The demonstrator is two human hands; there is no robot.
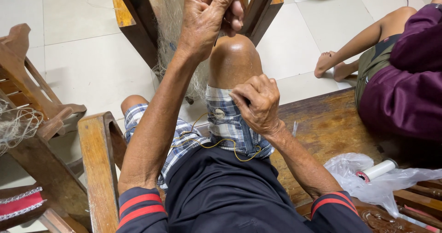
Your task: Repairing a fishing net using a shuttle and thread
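- Pale floor tiles (96, 62) fill the background, seen from above by a person seated on a wooden bench (322, 122) with one knee (232, 58) raised.
- That person's left hand (209, 16) is raised above the knee, fingers pinched shut on a fine pale fishing net (172, 35) that hangs down from a dark wooden frame (138, 21).
- Their right hand (258, 104) rests on the checked shorts (225, 122) at the thigh, curled closed; a dark sliver shows at the fingertips, and what it is cannot be told.
- A thin yellow cord (221, 143) loops loosely across the lap, between the two forearms.
- Risk, as a judgement: the loose cord could snag on the shorts or knot on itself if pulled sharply, since it lies in slack curls.
- Another risk: the fine mesh could slip from the pinch or tear if tugged hard against the frame.
- A wooden armrest (99, 164) stands just beside the left arm and crowds that elbow.
- On the bench to the right lie a crumpled clear plastic bag (373, 182) and a white spool (380, 169), well apart from the hands.
- A second person in purple clothing (405, 90) sits at the right end of the bench, bare feet (329, 62) on the tiles.
- At far left, another wooden chair (27, 90) carries more netting.
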